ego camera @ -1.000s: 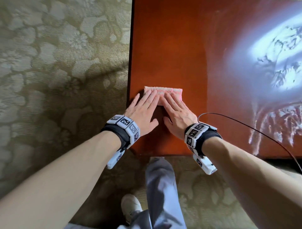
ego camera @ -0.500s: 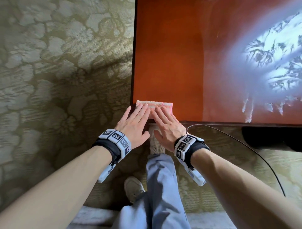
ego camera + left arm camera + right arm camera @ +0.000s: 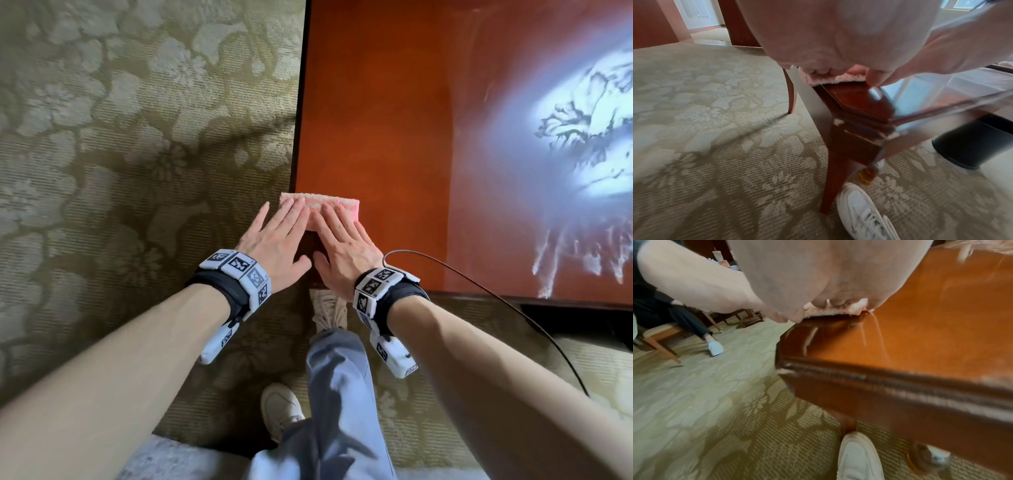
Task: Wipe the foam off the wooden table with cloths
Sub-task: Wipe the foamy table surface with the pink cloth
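Note:
A folded pink cloth [image 3: 320, 202] lies at the near left corner of the reddish wooden table [image 3: 370, 113]. My left hand [image 3: 279, 236] and right hand [image 3: 340, 240] press on it side by side with straight fingers. The left hand's outer fingers overhang the table's left edge. White foam [image 3: 582, 144] is smeared over the table's right part, with streaks running toward the front edge [image 3: 582, 263]. From the wrist views the cloth [image 3: 830, 79] [image 3: 830, 309] peeks out under each palm, and foam flecks cling to the table's corner edge [image 3: 838, 121].
Patterned green carpet [image 3: 137, 154] surrounds the table. My white shoes [image 3: 279, 407] stand at the table's corner. A black cable [image 3: 496, 294] runs from the right wrist. A dark bin [image 3: 970, 146] sits under the table. A seated person's legs [image 3: 694, 327] and wooden chairs are off to the left.
Both hands dragged the cloth back toward the front edge, then slid it forward and slightly left along the table's left edge. The fingers stay flat on it throughout.

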`<state>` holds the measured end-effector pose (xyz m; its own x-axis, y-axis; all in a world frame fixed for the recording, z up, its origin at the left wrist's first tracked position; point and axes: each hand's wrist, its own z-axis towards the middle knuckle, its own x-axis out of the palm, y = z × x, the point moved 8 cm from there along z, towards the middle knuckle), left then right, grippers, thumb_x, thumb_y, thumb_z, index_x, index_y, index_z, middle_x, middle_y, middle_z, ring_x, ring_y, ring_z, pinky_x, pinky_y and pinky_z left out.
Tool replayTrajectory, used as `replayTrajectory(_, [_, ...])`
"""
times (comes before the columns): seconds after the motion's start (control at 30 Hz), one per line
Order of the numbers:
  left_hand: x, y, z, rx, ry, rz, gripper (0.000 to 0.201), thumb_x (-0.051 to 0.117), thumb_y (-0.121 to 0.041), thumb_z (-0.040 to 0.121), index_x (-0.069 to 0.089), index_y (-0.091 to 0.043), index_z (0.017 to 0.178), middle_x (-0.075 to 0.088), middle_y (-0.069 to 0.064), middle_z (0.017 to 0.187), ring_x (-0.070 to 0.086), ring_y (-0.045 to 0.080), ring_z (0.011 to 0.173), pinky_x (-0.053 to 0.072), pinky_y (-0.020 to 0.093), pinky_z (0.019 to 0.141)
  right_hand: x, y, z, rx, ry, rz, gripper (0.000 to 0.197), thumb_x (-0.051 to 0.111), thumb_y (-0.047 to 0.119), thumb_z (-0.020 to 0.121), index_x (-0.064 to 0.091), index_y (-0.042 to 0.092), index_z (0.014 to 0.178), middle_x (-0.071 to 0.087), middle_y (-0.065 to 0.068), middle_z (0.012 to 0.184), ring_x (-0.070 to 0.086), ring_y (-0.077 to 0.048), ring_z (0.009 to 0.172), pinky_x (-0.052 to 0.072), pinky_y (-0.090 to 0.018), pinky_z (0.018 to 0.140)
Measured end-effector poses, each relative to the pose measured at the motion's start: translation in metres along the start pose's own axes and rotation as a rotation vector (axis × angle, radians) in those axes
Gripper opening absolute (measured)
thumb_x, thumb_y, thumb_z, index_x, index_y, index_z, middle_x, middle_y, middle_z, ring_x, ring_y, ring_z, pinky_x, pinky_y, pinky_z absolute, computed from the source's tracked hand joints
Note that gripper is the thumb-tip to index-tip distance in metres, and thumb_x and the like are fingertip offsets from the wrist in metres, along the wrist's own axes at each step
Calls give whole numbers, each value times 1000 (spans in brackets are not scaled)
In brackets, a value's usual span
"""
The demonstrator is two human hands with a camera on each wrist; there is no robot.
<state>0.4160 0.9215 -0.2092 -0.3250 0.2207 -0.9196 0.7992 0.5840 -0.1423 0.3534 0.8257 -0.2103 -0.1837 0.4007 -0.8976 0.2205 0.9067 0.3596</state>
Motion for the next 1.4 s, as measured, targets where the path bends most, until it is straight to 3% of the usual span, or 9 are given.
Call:
replayTrajectory(0.13, [-20, 17, 45, 0, -11, -11, 84, 33, -48, 93, -2, -9, 158, -9, 6, 167, -12, 17, 153, 1, 46, 125, -19, -17, 44, 2, 1, -14, 74, 43, 34, 91, 8, 20, 154, 7, -3, 162, -2, -21, 150, 10, -42, 122])
replayTrajectory(0.3, [-46, 40, 104, -11, -21, -21, 87, 21, -50, 85, 1, -9, 159, -7, 6, 167, -10, 16, 154, 1, 46, 125, -45, -41, 105, -1, -6, -23, 75, 45, 32, 89, 10, 20, 154, 9, -3, 162, 0, -21, 150, 11, -42, 121])
replayTrajectory(0.67, [-114, 99, 258, -56, -48, -62, 87, 31, -45, 85, 1, -9, 159, -7, 5, 167, -9, 16, 154, 0, 45, 125, -111, -101, 261, -21, -52, 7, 76, 46, 29, 86, 13, 19, 154, 12, -3, 161, 3, -21, 150, 14, -44, 121])
replayTrajectory(0.87, [-143, 126, 328, -74, -35, -54, 88, 27, -46, 84, 0, -9, 159, -8, 5, 167, -10, 16, 154, 1, 47, 125, -139, -127, 332, -5, -62, 15, 74, 43, 30, 87, 13, 20, 154, 12, -2, 162, 2, -20, 150, 13, -43, 121])
replayTrajectory(1.2, [-181, 157, 423, -110, -45, -94, 81, 37, -38, 93, -2, -11, 159, -9, 3, 167, -11, 14, 153, -1, 43, 125, -179, -169, 428, 19, -56, 7, 67, 38, 29, 92, 12, 25, 154, 11, 1, 162, 1, -18, 150, 12, -42, 121])
replayTrajectory(1.4, [-197, 146, 463, -116, -32, -98, 80, 40, -35, 94, -1, -13, 159, -8, 1, 168, -11, 13, 153, -3, 41, 125, -200, -202, 449, 53, -8, -7, 67, 38, 27, 93, 9, 30, 154, 7, 4, 162, 0, -17, 150, 11, -40, 121])
